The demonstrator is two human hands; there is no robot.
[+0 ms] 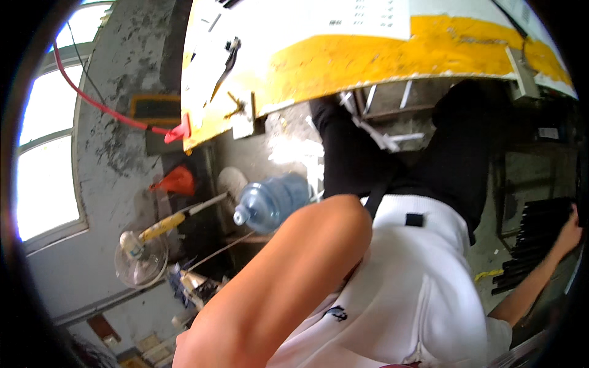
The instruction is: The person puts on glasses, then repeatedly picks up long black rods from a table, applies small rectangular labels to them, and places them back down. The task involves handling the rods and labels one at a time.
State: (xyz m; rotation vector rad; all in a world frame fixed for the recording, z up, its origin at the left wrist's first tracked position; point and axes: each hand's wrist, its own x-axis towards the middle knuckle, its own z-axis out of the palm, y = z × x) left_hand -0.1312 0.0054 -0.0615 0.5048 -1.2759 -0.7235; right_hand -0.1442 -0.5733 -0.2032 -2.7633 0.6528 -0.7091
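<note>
My right hand (571, 229) is at the far right rim of the view, against the ends of a stack of black rods or tubes (532, 242). Its fingers are small and partly cut off, so whether it grips one is unclear. My bare left arm (288, 273) crosses the lower middle, bent at the elbow. The left hand itself does not show. Ahead of me is a worktable with a worn yellow edge (368, 55). On its left part lies a slim black tool (230, 64), and a small metal fixture (243, 116) sits at the edge.
A large blue water bottle (276, 199) lies on its side left of my legs. A red hose (104, 109) runs to the table's left corner. An orange funnel-like object (177, 181) and a yellow-handled tool (162, 227) are farther left. A printed sheet (362, 18) covers part of the tabletop.
</note>
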